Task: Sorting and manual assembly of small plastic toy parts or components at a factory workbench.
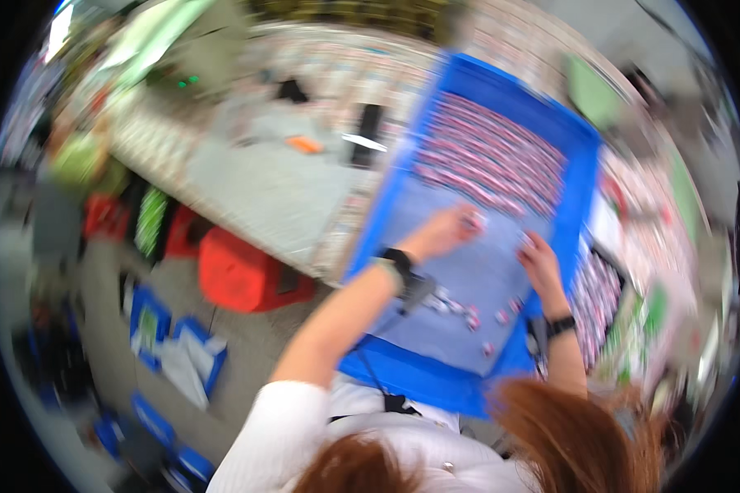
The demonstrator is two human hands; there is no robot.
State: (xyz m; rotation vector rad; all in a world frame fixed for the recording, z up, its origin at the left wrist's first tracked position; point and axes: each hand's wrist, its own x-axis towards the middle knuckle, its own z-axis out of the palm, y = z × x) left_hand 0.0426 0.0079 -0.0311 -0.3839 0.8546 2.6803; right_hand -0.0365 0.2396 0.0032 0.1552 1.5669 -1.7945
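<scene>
Hands [446, 231] [539, 261] over tray [580, 177] — pieces [493, 154], markings blurred

Light bright and even over surface [329, 74] and blue tray [419, 382]. White patch [60, 29] at upper left rim, perhaps lamp or window, too smeared to tell. White sleeve [284, 423] pale, little detail. Floor [247, 345] dimmer beside surface. Motion blur throughout: pink rows [493, 156] streaked, left hand [448, 232] and right hand [538, 259] soft-edged, hair [567, 419] smeared. Fisheye bends straight edges near rim; corners black, outer things stretched, unsharp.
</scene>
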